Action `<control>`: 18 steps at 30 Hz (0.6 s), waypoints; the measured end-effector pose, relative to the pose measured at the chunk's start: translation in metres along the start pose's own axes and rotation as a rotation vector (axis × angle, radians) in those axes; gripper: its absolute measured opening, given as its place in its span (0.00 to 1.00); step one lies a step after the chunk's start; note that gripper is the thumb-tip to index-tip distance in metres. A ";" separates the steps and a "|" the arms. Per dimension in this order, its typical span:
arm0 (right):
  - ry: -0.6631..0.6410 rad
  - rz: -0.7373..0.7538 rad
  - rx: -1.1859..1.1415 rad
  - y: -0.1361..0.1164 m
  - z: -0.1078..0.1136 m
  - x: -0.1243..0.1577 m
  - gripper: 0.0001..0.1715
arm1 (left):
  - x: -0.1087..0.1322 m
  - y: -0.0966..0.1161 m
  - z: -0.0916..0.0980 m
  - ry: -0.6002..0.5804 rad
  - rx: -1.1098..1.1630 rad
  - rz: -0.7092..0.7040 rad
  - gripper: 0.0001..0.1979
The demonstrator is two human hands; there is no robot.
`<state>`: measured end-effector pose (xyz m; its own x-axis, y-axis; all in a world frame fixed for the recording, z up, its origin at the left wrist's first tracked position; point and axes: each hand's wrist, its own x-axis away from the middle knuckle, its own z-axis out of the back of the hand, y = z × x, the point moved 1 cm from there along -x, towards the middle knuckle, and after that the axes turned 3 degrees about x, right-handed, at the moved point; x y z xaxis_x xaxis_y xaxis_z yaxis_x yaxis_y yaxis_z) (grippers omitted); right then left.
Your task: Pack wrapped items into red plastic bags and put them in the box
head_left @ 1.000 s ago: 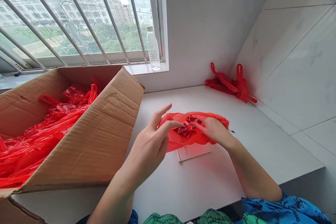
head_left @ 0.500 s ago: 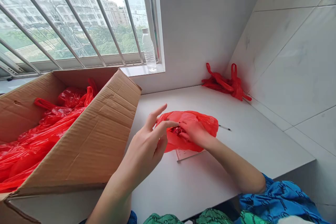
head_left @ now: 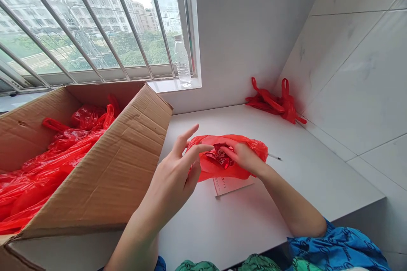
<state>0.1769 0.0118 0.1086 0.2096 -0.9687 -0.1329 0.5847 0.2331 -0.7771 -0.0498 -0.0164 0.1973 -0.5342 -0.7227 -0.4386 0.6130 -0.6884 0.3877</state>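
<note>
A thin red plastic bag lies over the white table with its mouth toward me. My left hand is at the bag's left rim, index finger raised and another finger pointing across the opening. Its lower fingers are curled against the bag edge and partly hidden. Inside the mouth, my right hand has its fingers closed on shiny dark red packets with pale print. How many packets there are is not clear. A printed card or sheet sticks out beneath the bag.
On the left stands an open cardboard box full of red plastic bags. More red bags lie in the back corner. A clear bottle stands on the windowsill. A pen pokes out right of the bag.
My right hand has drawn back slightly to the right and up, uncovering more of the dark red packets. More of the printed card shows. My left hand has barely moved.
</note>
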 end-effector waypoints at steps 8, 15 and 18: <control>0.090 0.036 0.020 0.003 -0.002 0.001 0.16 | 0.000 0.003 -0.001 -0.001 -0.005 -0.006 0.17; -0.034 -0.023 -0.101 0.005 -0.004 0.001 0.16 | 0.001 0.003 0.000 -0.016 -0.006 0.002 0.17; -0.063 -0.019 -0.127 0.003 -0.002 0.002 0.18 | 0.001 0.002 0.000 -0.018 -0.010 0.001 0.16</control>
<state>0.1775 0.0108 0.1054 0.2506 -0.9646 -0.0821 0.4862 0.1987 -0.8510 -0.0489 -0.0189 0.1975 -0.5441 -0.7241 -0.4239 0.6189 -0.6875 0.3799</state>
